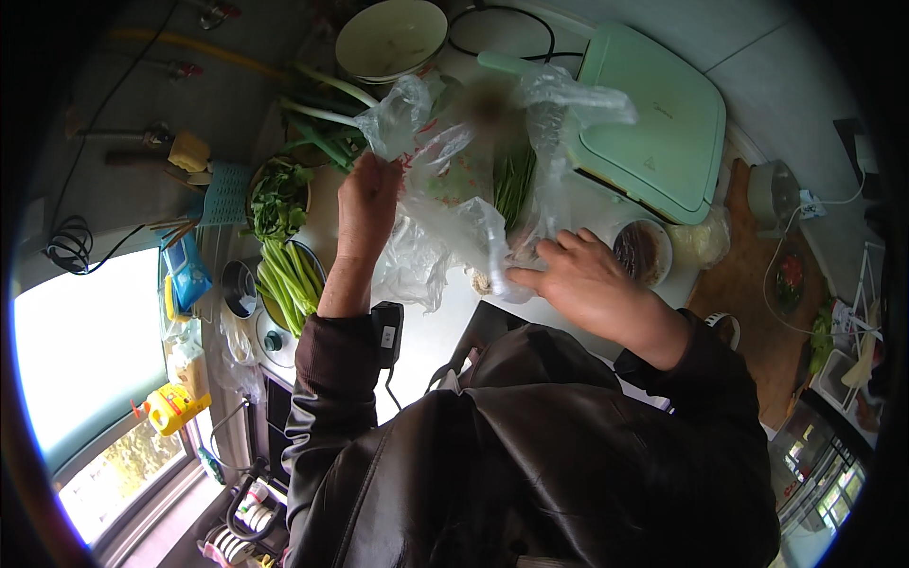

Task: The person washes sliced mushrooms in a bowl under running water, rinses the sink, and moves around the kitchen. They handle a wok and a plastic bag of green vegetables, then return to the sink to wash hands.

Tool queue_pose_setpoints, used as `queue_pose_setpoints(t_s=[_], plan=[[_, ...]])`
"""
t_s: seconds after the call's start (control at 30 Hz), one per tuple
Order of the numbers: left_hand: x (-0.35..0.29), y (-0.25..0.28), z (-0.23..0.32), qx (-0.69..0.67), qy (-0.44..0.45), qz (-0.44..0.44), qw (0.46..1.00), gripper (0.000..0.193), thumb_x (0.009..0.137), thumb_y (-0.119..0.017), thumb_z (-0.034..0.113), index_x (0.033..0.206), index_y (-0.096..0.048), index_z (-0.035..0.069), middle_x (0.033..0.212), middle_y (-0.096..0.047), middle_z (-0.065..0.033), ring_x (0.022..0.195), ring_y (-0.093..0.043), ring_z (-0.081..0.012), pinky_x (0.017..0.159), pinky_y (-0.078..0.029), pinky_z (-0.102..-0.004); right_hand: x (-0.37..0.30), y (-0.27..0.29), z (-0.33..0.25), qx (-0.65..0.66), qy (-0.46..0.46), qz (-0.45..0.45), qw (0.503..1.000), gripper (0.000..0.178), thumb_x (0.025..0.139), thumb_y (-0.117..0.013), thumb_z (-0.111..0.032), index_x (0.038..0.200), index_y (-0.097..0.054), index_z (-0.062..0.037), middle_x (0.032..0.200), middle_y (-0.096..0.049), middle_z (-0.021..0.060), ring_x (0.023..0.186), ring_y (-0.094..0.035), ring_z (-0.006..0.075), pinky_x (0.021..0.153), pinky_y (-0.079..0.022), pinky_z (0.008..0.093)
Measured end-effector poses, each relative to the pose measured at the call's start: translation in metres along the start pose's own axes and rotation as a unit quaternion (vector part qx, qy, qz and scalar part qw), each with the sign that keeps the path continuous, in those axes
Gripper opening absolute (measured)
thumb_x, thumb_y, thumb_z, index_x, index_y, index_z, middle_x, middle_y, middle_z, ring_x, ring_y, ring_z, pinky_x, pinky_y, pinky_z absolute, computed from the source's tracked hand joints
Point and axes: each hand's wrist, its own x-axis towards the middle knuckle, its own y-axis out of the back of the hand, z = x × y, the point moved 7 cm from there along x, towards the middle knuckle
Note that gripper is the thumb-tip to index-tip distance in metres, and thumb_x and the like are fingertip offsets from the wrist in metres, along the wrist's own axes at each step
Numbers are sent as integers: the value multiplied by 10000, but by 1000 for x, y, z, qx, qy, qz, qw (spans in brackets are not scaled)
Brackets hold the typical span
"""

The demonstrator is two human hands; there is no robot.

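Note:
A clear plastic bag with faint red print lies over the white counter, its mouth spread between my hands. My left hand is closed in a fist on the bag's left edge. On the other side, my right hand pinches the bag's near right edge between thumb and fingers. Thin green stalks show at the bag's middle; whether they are inside or beneath it I cannot tell. A dark brown blur at the bag's far side is too smeared to name.
A mint-green lidded appliance stands far right, near a bowl of dark food. Leafy greens, green stems and long scallions lie left. A cream bowl stands at the back, a wooden board right.

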Motion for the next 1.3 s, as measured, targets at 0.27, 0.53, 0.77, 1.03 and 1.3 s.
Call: queue_pose_setpoints(t_s=[0.27,0.53,0.77,1.03,1.3], plan=[[-1,-4,1,-11,-3,-11,1000,211,985,-610,126,819,-528,24,704,-534,7,667,-455,-64,605,-384,-251,3,24,5,64,-15,44,997,313,787,-600,-25,1084,-678,-86,1009,-611,122,941,-623,302,860,-506,405],[-2,-5,10,-24,-88,-28,995,239,979,-614,131,784,-529,23,667,-502,-20,647,-446,-96,595,-391,-287,69,-21,51,147,-76,8,986,214,703,-696,-54,896,-684,37,975,-673,178,936,-641,365,812,-534,424],[-1,-25,5,-102,5,-84,991,151,1001,-567,136,899,-588,26,785,-545,19,723,-465,-64,647,-398,-234,96,-120,96,141,-183,52,972,169,779,-654,-90,890,-776,-55,947,-739,165,928,-714,336,762,-576,441],[-7,-42,17,-94,-35,-109,989,174,997,-543,161,892,-573,25,771,-567,-8,703,-476,-81,645,-405,-257,112,-157,114,208,-357,57,909,192,790,-649,-110,922,-748,-11,998,-715,226,962,-697,384,790,-575,453],[-12,-41,23,-86,-34,-116,989,147,997,-565,147,904,-564,33,774,-558,12,686,-458,-68,621,-392,-246,102,-165,131,362,-440,103,815,399,741,-760,-351,990,-748,-39,1056,-712,222,980,-689,401,843,-553,483]])
